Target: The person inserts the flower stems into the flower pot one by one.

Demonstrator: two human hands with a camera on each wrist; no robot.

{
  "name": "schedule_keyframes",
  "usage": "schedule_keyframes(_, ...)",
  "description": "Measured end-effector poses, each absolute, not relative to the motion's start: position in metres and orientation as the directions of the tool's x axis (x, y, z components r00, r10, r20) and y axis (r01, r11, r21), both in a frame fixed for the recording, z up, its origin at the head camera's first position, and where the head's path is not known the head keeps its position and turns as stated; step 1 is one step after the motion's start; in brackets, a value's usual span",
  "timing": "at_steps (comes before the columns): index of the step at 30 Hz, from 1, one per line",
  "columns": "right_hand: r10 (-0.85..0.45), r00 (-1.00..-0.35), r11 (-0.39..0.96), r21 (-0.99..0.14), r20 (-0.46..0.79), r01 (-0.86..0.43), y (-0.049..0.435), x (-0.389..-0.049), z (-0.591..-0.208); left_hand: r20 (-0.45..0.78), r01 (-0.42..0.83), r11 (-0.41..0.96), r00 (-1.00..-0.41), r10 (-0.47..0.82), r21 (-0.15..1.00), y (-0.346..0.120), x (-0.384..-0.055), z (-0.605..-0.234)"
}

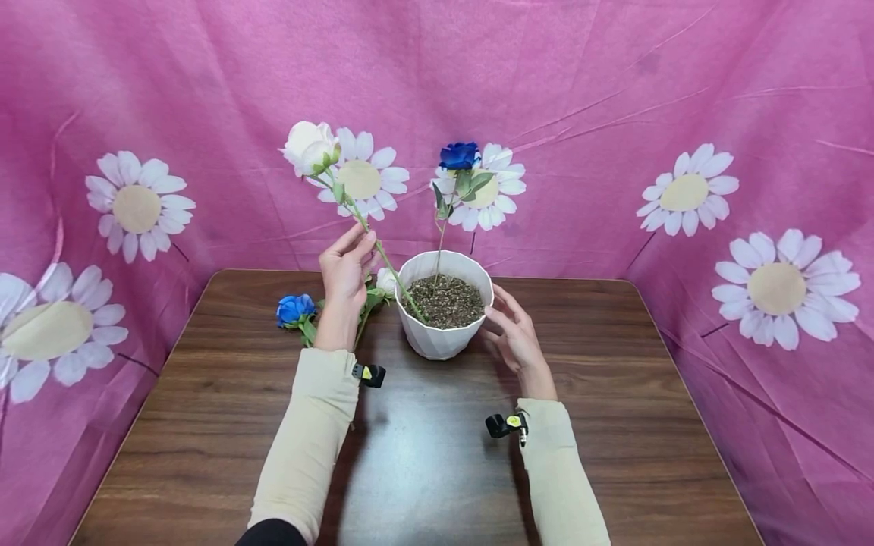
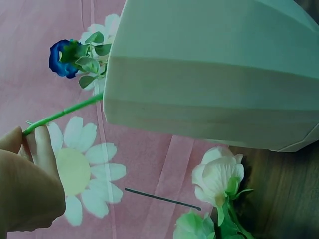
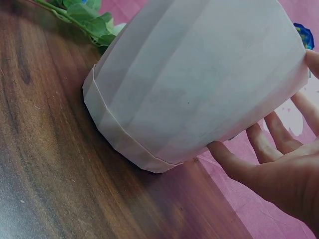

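Note:
My left hand [image 1: 348,265] pinches the green stem [image 1: 385,258] of a white rose [image 1: 310,148] between thumb and fingers. That rose leans to the left, and the low end of its stem meets the soil [image 1: 451,299] at the left inside of a white faceted flower pot [image 1: 437,341]. A dark blue rose [image 1: 459,155] stands upright in the same soil, farther back. On the pot's right side my right hand [image 1: 515,337] rests with fingers spread, the thumb up by the rim; in the right wrist view the fingertips [image 3: 217,147] touch the wall.
Left of the pot, a blue rose [image 1: 296,309] and another white rose [image 1: 385,282] lie on the brown wooden table [image 1: 423,470], partly hidden by my left hand and forearm. Pink cloth [image 1: 567,68] with large printed daisies hangs around the back and sides.

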State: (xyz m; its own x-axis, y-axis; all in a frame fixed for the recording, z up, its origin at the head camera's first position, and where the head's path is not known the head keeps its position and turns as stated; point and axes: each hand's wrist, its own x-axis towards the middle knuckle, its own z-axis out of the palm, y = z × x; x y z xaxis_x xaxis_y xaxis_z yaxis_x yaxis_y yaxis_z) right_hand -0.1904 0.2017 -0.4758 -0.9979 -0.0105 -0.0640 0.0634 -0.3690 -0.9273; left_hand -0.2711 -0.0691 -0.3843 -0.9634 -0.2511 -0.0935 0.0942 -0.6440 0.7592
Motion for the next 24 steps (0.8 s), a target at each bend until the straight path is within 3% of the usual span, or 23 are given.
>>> schedule_keyframes(11,0.003,-0.997,-0.385,-0.921,-0.071,0.065,0.203,-0.190,-0.477,-0.067,0.085,-0.622,-0.974,-0.217,0.779,-0.054,-0.279,-0.373)
schedule_keyframes(19,0.012,-0.997,-0.388,-0.919,-0.082,0.071,0.202,-0.192,-0.477,0.093,0.178,-0.535,-0.979,-0.181,0.826,-0.042,-0.280,-0.370)
schedule_keyframes(24,0.002,-0.997,-0.390,-0.919,-0.072,0.066,0.202,-0.192,-0.477,0.107,0.168,-0.507,-0.983,-0.147,0.845,-0.038,-0.281,-0.375)
